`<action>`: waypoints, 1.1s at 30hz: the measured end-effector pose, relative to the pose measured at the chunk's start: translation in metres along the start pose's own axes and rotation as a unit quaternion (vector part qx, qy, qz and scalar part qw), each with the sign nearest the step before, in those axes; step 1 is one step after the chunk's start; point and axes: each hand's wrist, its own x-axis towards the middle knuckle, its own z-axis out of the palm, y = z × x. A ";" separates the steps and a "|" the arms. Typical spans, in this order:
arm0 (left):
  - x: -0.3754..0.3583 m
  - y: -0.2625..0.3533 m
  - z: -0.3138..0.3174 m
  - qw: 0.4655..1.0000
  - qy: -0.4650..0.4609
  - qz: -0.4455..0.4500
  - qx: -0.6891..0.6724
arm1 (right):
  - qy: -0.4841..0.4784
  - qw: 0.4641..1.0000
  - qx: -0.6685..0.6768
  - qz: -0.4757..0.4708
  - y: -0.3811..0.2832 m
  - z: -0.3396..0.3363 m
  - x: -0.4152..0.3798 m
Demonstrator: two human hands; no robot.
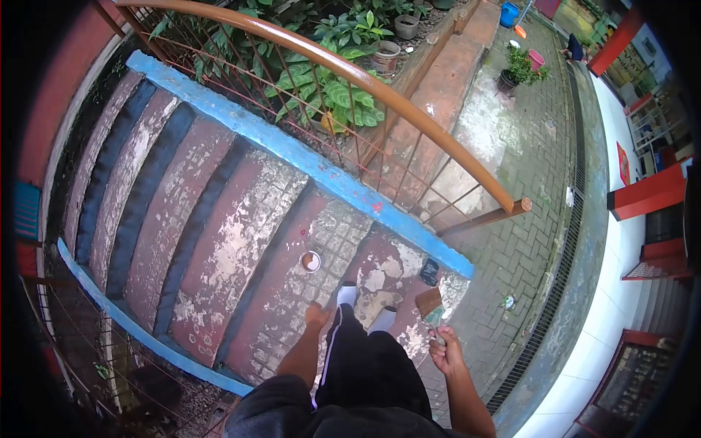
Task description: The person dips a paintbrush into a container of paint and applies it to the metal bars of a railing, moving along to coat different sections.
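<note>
My right hand (447,352) is closed round the handle of a wide paintbrush (431,303), whose brown bristles point up and away from me. Just beyond the brush, a crumpled dark plastic bag (429,272) lies by the blue edge of the steps. My left hand (317,315) hangs beside my left leg with nothing visible in it, its fingers loosely apart. Ahead of that hand, a small round tub (310,261) with brown and white inside rests on a step.
Worn red steps (237,233) run to the left, bordered by a blue edge (292,155). A brown handrail (409,109) curves over leafy plants (343,98). On the right lie a paved path (518,219) and a drain grate (558,292). Another person (575,48) is far off.
</note>
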 end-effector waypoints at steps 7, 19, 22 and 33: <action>0.101 -0.057 0.066 0.976 0.134 -0.040 -0.166 | 0.033 0.992 -0.088 0.079 0.059 -0.006 0.095; 0.293 -0.097 0.113 0.884 0.300 0.182 -0.310 | 0.113 0.976 -0.102 0.154 0.184 -0.045 0.251; 0.316 -0.112 0.135 0.848 0.331 0.231 -0.342 | 0.153 0.969 -0.103 0.167 0.203 -0.053 0.274; 0.309 -0.103 0.112 0.820 0.265 0.284 -0.420 | 0.088 0.950 -0.275 0.122 0.214 -0.005 0.283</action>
